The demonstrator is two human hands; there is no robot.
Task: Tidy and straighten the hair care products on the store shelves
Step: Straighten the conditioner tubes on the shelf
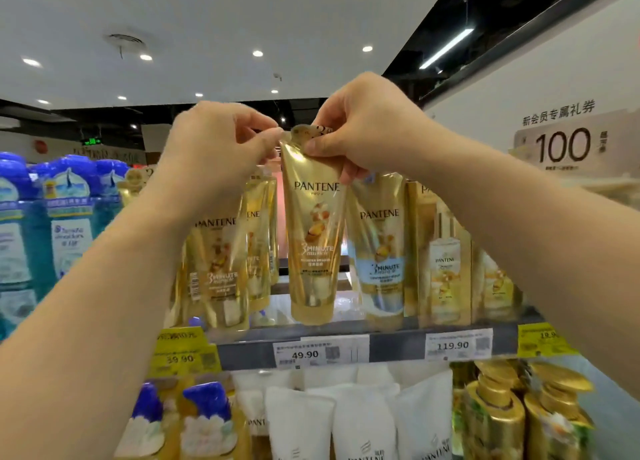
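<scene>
Up at the top shelf (381, 335), I see my left hand (211, 148) and right hand (363, 127) each pinching the crimped top of a gold Pantene 3 Minute Miracle tube (311, 231), hanging cap-down. Behind it stand more gold Pantene tubes (377, 252); blue bottles (69, 217) far left.

There's an open slot on the top shelf (381, 333) right behind the gold Pantene tube (313, 238) being held up, bare shelf showing at its front edge. Left of the gap, gold tubes (221, 269) crowd in; right, a blue-label tube (381, 252) and tall gold boxes (445, 259) wall it off. Blue bottles (69, 217) block the far left end.
</scene>
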